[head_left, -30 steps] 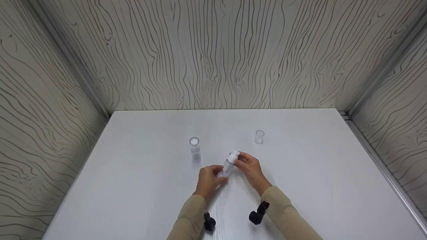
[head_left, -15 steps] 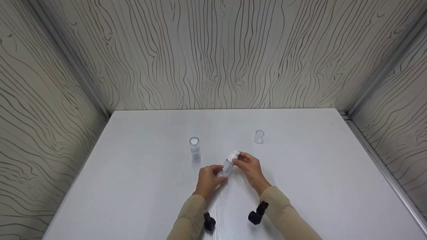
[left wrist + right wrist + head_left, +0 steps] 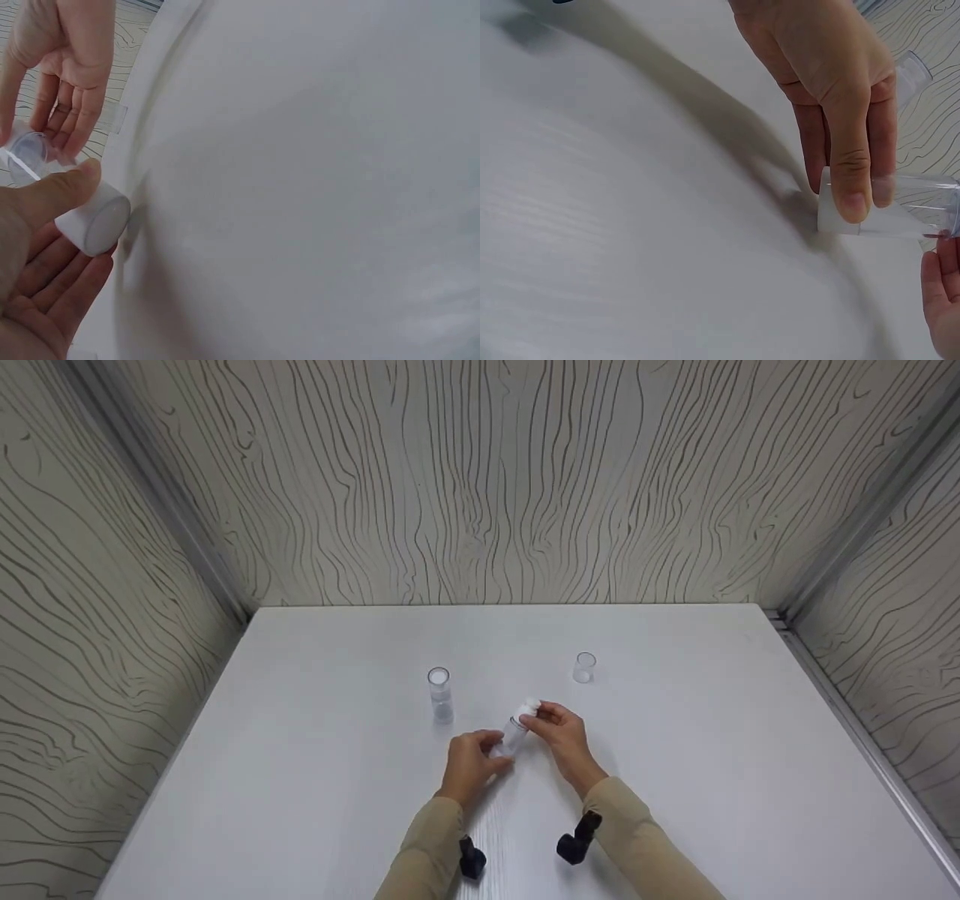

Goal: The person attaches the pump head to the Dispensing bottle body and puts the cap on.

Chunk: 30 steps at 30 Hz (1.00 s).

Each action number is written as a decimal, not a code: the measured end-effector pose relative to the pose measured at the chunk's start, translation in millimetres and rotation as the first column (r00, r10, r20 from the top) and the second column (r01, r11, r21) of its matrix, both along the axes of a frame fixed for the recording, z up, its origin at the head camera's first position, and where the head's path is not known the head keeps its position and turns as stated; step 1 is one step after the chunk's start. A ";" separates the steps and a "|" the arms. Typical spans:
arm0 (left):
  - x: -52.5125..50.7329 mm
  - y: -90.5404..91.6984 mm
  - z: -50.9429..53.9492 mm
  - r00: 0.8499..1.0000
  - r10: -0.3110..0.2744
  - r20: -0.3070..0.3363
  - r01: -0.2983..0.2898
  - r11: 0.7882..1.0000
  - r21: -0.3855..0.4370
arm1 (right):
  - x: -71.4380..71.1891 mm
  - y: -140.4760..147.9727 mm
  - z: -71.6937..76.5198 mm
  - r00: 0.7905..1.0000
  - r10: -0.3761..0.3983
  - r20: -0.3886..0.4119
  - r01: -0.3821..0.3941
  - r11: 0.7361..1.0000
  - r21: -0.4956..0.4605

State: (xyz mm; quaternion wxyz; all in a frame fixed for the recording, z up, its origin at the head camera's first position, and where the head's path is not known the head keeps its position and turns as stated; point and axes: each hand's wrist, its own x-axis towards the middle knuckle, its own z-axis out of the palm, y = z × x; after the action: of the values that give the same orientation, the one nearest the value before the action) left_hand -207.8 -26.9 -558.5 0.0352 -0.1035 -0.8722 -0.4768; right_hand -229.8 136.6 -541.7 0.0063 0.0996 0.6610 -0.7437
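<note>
Above the middle of the table, a small clear bottle with a white top [image 3: 527,709] is held at a slant between both hands. My left hand [image 3: 466,766] grips its lower end; in the left wrist view, thumb and fingers go round the bottle [image 3: 91,225], near its round pale end. My right hand [image 3: 564,740] pinches the white top with thumb and fingertips. Seen in the right wrist view, the thumb of the right hand [image 3: 840,112] lies along the whitish end, and the clear part [image 3: 919,199] reaches toward the left fingers.
A second clear bottle [image 3: 441,701] stands upright on the white table [image 3: 300,780], left of the hands. A small clear cup-like piece [image 3: 584,669] stands farther back on the right. Wood-patterned panels [image 3: 480,495] enclose the table at the back and sides.
The thumb of my right hand has shifted slightly to the left over the white top. Otherwise the grip of both hands and the two standing pieces stay as they were.
</note>
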 end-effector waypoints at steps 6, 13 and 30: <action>-0.1 0.2 -0.2 0.999 0.007 0.031 -0.008 1.000 0.009 | 1.6 2.2 -1.3 0.999 0.028 0.024 -0.028 1.000 0.007; -0.9 1.2 0.3 0.998 0.011 0.059 -0.013 1.000 0.027 | 2.9 3.6 -0.4 0.997 0.062 0.034 -0.063 0.998 0.014; -1.3 1.0 -0.7 0.998 0.008 0.063 -0.011 0.999 0.048 | 2.8 3.9 1.1 0.995 0.097 0.012 -0.098 0.995 0.026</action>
State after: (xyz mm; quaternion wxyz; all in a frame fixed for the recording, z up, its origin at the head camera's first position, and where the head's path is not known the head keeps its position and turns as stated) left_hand -209.1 -25.9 -559.2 0.0124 -0.0832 -0.8616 -0.5005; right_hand -227.0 140.6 -540.5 0.0447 0.0711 0.6749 -0.7331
